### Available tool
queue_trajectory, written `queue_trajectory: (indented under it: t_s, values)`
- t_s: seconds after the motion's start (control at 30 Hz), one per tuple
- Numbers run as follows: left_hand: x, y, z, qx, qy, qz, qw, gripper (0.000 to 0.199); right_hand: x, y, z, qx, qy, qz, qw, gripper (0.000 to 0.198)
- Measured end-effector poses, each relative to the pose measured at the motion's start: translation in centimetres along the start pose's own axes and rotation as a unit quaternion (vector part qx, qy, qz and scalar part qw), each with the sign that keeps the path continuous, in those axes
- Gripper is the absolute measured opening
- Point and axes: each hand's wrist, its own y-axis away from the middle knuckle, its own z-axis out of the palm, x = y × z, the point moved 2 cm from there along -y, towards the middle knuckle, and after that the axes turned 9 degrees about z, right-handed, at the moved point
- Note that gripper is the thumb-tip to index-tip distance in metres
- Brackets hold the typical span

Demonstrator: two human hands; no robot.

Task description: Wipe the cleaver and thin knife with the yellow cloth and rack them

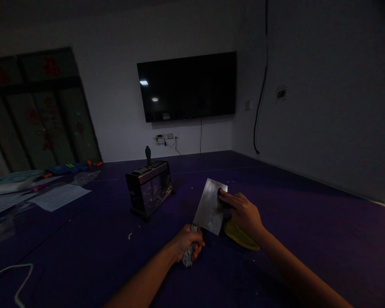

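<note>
- I see my left hand (191,244) clenched round the cleaver (206,215), blade (211,205) toward one o'clock.
- My right hand (244,210) holds an unclear dark object (220,193) at the blade.
- Yellowish item (240,237): that hand's six o'clock.

Room, dimly lit; appears to belong to a home, exact room uncertain. Large flat television (192,87), screen dark, hangs on a plain pale wall (111,64); sockets (170,136) with plugs (161,136) sit below. Dark-framed panelled doors (16,113), at left, bear red characters (52,67) and ornaments (80,127).
</note>
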Motion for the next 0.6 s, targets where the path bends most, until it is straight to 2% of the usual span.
queue_trajectory:
  t_s: [0.3,0.47,0.6]
  values:
    - [0.0,-0.1,0.0,0.083,0.051,0.009,0.995,0.014,-4.2,1.2,1.1,-0.137,-0.033,-0.085,0.986,0.063]
    - [-0.4,-0.3,-0.4,0.115,0.078,-0.006,0.99,0.012,-5.3,1.6,1.2,-0.154,-0.041,-0.124,0.979,0.06]
    - [-0.7,-0.6,-0.9,0.087,0.084,-0.013,0.993,0.014,-5.5,1.7,1.3,-0.16,-0.053,-0.138,0.976,0.059]
